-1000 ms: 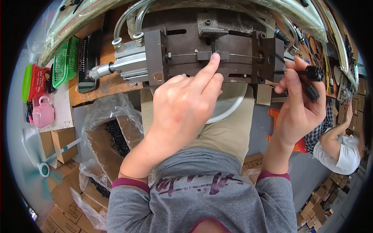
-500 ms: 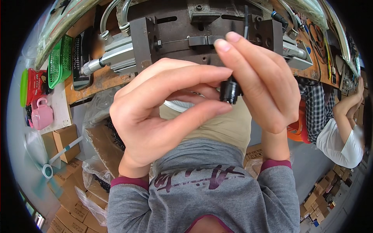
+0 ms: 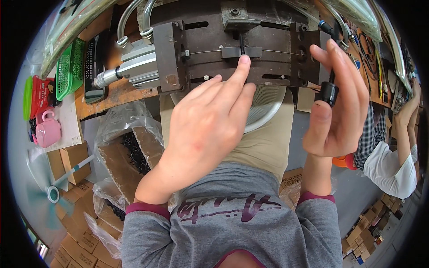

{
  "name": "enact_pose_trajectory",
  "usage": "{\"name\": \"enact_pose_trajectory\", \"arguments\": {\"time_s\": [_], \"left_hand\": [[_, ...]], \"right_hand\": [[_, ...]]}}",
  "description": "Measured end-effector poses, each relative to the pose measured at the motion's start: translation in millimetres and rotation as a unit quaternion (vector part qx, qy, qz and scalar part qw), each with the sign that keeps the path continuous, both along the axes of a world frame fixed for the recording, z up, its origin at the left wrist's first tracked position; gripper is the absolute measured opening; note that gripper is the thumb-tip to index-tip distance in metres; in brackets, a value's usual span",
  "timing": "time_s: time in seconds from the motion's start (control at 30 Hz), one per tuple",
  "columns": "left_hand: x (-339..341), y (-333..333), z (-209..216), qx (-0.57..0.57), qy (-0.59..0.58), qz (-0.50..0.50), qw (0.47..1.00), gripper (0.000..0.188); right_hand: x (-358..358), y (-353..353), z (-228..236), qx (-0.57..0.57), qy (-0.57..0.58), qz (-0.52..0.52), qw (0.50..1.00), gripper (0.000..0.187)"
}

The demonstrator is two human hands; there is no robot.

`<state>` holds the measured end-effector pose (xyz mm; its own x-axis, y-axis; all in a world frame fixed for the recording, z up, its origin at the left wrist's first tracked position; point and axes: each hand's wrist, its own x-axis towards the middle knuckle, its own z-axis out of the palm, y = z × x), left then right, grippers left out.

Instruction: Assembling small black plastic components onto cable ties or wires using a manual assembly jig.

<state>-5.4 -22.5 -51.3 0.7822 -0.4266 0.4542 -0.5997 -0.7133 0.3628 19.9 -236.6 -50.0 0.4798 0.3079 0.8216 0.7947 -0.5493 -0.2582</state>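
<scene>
My left hand (image 3: 208, 114) reaches over the front of a dark metal fixture (image 3: 205, 38), its index finger stretched out. That fingertip touches the lower end of a thin black strip (image 3: 242, 40), which lies across a small grey block (image 3: 230, 52) in the fixture's middle. The hand's other fingers are apart, with nothing seen in them. Off to the right, my right hand (image 3: 342, 111) is raised and closed on a black cylindrical part (image 3: 329, 93) with a thin stem. The thumb and fingers pinch it; part of the stem is hidden by the fingers.
A silver pneumatic cylinder (image 3: 140, 62) with clear hoses flanks the fixture. A white mesh basket (image 3: 268, 116) sits below its front edge. Left are a green basket (image 3: 70, 67), a pink mug (image 3: 48, 130) and a box of black parts (image 3: 114, 156). Another person (image 3: 389, 167) is at right.
My hands have parted. The left went from the black part to the grey block, its index finger now extended. The right moved right, keeping the black part. The black strip on the block now shows.
</scene>
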Motion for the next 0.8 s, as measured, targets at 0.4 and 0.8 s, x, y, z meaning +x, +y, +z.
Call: {"name": "enact_pose_trajectory", "arguments": {"time_s": [0.4, 0.8], "left_hand": [[5.9, 2.6, 2.5, 0.051, 0.021, 0.021, 0.998, 0.025], [-30.6, 50.8, 1.9, 0.02, 0.317, -0.117, 0.941, 0.016]], "right_hand": [[-27.6, 17.9, 11.2, -0.002, 0.16, -0.027, 0.987, 0.035], [-25.7, 52.0, -1.0, -0.187, 0.18, -0.082, 0.962, 0.026]]}}
